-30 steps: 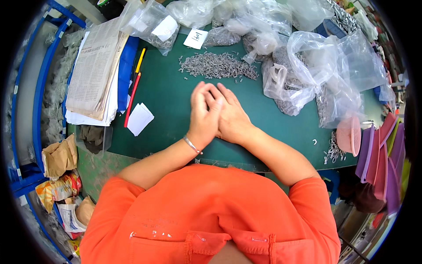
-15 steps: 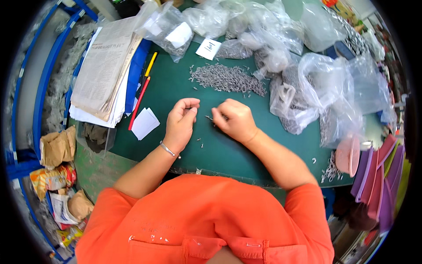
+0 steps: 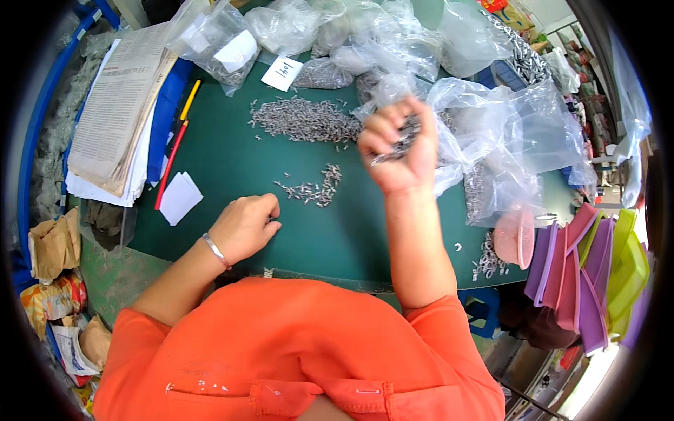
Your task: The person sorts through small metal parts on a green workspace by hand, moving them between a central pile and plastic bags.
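My right hand point(image 3: 407, 158) is raised over the table, palm turned up and fingers curled around a handful of small grey metal pieces point(image 3: 404, 140). Its fingers are a little blurred. On the green tabletop my left hand point(image 3: 246, 226) rests closed, back upward; a tiny dark bit shows at its fingertips, too small to name. Just beyond that hand lies a thin scatter of small metal pieces point(image 3: 319, 189). Farther back is a larger heap of the same grey pieces point(image 3: 298, 119), reaching close to my right hand.
Clear plastic bags point(image 3: 491, 126) crowd the back and right. A white card point(image 3: 282, 73) lies behind the heap. To the left are stacked papers point(image 3: 116, 105), a red pen point(image 3: 171, 165) and white paper slips point(image 3: 181, 198). A pink basket point(image 3: 514, 238) stands at the right edge.
My right hand has lifted away from the tabletop, turned palm up with metal pieces in it. My left hand has moved nearer me and turned over. A small scatter now lies before the heap.
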`<state>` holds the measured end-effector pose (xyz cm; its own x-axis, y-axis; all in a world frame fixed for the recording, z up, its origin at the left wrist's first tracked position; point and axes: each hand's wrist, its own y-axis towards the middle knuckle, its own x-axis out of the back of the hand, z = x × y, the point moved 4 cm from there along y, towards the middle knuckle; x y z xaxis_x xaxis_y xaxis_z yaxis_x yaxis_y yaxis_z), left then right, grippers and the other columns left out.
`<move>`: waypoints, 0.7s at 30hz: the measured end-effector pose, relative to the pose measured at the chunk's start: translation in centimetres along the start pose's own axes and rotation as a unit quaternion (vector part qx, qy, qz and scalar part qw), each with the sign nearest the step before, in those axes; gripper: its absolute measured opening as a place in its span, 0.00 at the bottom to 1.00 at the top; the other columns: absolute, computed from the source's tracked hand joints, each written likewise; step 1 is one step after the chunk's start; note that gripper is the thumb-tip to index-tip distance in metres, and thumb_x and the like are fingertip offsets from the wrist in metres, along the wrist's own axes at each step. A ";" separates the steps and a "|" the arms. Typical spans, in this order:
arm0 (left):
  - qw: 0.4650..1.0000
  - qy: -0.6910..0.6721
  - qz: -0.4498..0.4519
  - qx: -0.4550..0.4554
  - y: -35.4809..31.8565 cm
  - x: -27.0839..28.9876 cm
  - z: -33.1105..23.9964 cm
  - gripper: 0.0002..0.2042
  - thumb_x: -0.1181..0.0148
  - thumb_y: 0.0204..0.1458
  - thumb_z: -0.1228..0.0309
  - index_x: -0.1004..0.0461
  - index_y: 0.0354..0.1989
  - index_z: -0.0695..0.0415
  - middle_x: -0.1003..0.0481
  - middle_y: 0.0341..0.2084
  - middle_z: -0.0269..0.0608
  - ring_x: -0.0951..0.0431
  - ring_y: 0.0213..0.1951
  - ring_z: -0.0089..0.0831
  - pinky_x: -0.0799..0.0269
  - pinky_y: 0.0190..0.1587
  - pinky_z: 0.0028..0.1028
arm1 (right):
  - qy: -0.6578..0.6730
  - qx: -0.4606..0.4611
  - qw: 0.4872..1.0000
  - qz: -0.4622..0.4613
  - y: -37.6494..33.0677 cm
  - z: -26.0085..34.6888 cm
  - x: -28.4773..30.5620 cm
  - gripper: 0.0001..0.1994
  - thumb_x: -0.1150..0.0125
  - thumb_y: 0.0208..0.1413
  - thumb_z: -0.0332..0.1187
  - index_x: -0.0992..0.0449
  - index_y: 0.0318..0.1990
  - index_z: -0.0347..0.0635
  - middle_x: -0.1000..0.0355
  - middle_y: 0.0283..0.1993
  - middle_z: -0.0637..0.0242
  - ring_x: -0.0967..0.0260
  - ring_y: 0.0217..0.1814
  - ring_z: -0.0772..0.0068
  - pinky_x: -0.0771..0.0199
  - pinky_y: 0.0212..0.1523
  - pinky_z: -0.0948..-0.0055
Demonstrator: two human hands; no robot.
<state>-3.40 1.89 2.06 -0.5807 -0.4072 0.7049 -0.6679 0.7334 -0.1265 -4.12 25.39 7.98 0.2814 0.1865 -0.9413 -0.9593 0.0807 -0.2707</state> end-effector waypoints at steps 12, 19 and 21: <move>0.996 0.052 -0.069 0.026 1.1 1.9 0.0 0.33 0.20 0.32 0.67 0.33 0.49 0.57 0.31 0.39 0.46 0.25 0.37 0.40 0.26 0.40 0.37 | -0.361 0.427 0.820 -0.119 -1.7 15.8 -0.7 0.11 0.42 0.61 0.34 0.32 0.27 0.45 0.36 0.24 0.70 0.39 0.26 0.75 0.37 0.31 0.73; 0.995 0.035 -0.081 -0.044 1.7 -0.2 1.7 0.22 0.26 0.39 0.77 0.29 0.43 0.60 0.30 0.40 0.46 0.22 0.35 0.42 0.24 0.39 0.36 | -0.424 0.462 0.773 -0.099 -1.4 15.1 -1.0 0.11 0.42 0.65 0.35 0.32 0.31 0.41 0.42 0.20 0.75 0.50 0.20 0.83 0.50 0.21 0.76; 0.995 0.020 -0.085 -0.044 2.0 -0.2 1.4 0.20 0.28 0.40 0.78 0.28 0.42 0.61 0.29 0.37 0.45 0.22 0.35 0.40 0.24 0.38 0.35 | -0.450 0.467 0.752 -0.116 -1.4 14.4 -1.4 0.12 0.42 0.65 0.37 0.33 0.31 0.41 0.44 0.18 0.76 0.53 0.18 0.83 0.54 0.20 0.76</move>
<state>-5.22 2.68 0.68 -0.4418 -0.5086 0.7390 -0.7110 0.7008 0.0573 -2.78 39.15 12.64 0.7453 0.6145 -0.2586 -0.5634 0.7879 0.2486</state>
